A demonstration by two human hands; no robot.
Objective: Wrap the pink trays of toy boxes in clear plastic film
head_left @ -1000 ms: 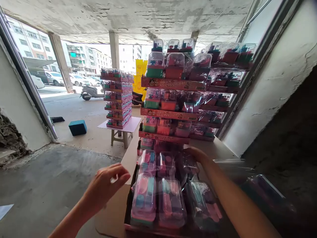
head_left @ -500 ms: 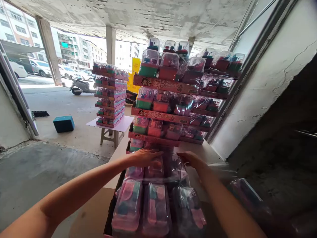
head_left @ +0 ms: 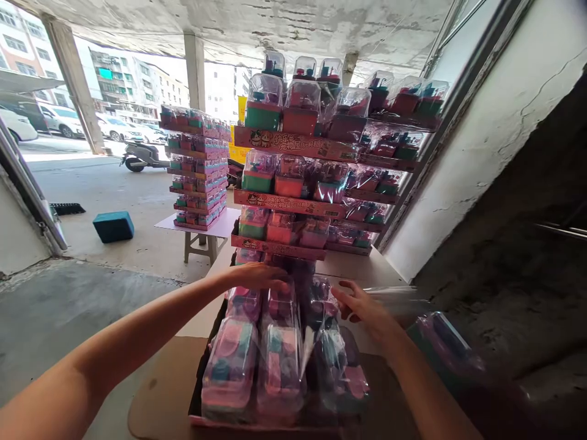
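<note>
A shallow cardboard tray (head_left: 208,421) stands before me, filled with clear-lidded toy boxes (head_left: 229,360) in pink, green and dark colours. Glossy clear plastic film (head_left: 302,345) lies loosely over the boxes. My left hand (head_left: 263,276) is over the tray's far rows, palm down, fingers stretched to the right and apart. I cannot make out film between its fingers. At the far right side of the tray is my right hand (head_left: 355,302), open, its bent fingers apart beside the film and a dark box.
Wrapped trays of toy boxes (head_left: 279,140) are stacked tall just beyond. Another stack (head_left: 197,165) rests on a stool-borne board (head_left: 215,223) at left. A blue block (head_left: 114,226) is on the floor. More boxes (head_left: 447,342) sit blurred at lower right, by the wall (head_left: 486,153).
My right hand has lowered slightly and its fingers have spread. The film that stretched across mid-tray now lies further over the near boxes. My left hand stays over the far rows; the view shifted slightly.
</note>
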